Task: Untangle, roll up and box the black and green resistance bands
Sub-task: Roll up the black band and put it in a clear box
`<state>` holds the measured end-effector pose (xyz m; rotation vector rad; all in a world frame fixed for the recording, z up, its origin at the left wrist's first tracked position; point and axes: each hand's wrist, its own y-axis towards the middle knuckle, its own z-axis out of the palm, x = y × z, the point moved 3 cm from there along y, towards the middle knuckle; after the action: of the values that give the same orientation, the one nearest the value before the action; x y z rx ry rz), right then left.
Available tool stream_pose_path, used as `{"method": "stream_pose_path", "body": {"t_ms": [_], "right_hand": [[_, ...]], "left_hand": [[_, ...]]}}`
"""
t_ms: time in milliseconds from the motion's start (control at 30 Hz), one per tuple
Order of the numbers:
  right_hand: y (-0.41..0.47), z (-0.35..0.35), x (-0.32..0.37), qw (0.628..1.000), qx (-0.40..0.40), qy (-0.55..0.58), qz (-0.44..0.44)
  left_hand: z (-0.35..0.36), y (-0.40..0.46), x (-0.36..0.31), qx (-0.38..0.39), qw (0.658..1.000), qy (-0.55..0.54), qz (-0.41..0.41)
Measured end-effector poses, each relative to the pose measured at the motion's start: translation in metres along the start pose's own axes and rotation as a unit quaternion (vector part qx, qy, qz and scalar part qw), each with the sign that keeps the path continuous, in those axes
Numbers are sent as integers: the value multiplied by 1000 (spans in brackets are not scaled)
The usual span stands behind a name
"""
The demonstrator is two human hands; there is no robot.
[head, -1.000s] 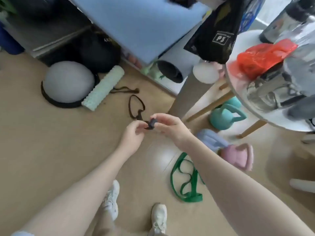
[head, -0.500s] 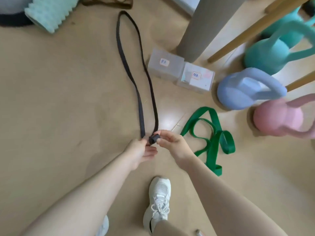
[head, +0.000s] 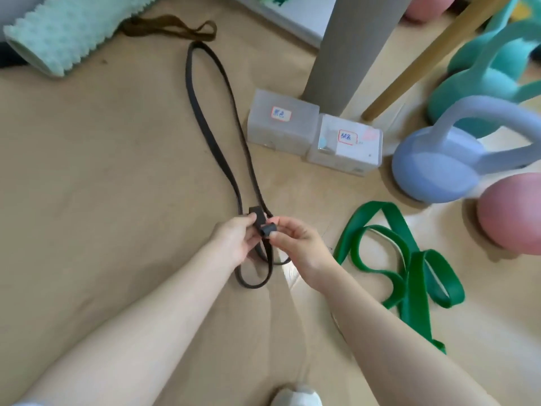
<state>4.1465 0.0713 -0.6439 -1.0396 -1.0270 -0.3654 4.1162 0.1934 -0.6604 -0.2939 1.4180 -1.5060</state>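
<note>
Black band (head: 205, 118): your loop runs from the hands toward 12 o'clock on the floor (head: 87, 200).
Left hand (head: 234, 240): pinches the band.
Right hand (head: 295, 244): pinches its rolled end.
Green band (head: 409, 276): tangled at 3 o'clock.
Boxes (head: 281, 124): at 1 o'clock.

matt rubbery black band (head: 205, 124), frosted plastic boxes (head: 282, 126)

Your arms are bare from the wrists all the way back to the bottom edge of the view, and both hands, the left hand (head: 234, 241) and the right hand (head: 295, 247), are bare too. At the bottom left corner a sliver of pale fabric (head: 29, 403) shows (likely a sleeve hem, but too little is visible to tell). On one foot you wear a white shoe (head: 295, 397), its rounded toe just in view.
</note>
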Motion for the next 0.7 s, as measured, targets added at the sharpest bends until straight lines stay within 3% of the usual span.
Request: {"method": "stream_pose_path", "body": {"t_ms": [67, 133, 233, 300, 400, 467, 700], "right_hand": [[8, 8, 31, 997, -11, 57, -55], [5, 21, 73, 982, 11, 158, -104], [-8, 41, 114, 958, 83, 238, -139], [-10, 46, 105, 972, 85, 182, -123], [-6, 47, 48, 997, 44, 20, -65], [-5, 50, 4, 998, 37, -50, -20], [-10, 49, -69, 992, 2, -124, 20]], "left_hand": [[17, -14, -40, 34, 989, 9, 145], [30, -51, -79, 80, 952, 1, 297], [26, -97, -108, 122, 913, -11, 388], [7, -90, -97, 80, 937, 25, 338], [-29, -52, -53, -7, 985, 69, 157], [-51, -28, -19, -63, 991, 88, 78], [-80, 4, 45, -104, 990, 91, 32]]}}
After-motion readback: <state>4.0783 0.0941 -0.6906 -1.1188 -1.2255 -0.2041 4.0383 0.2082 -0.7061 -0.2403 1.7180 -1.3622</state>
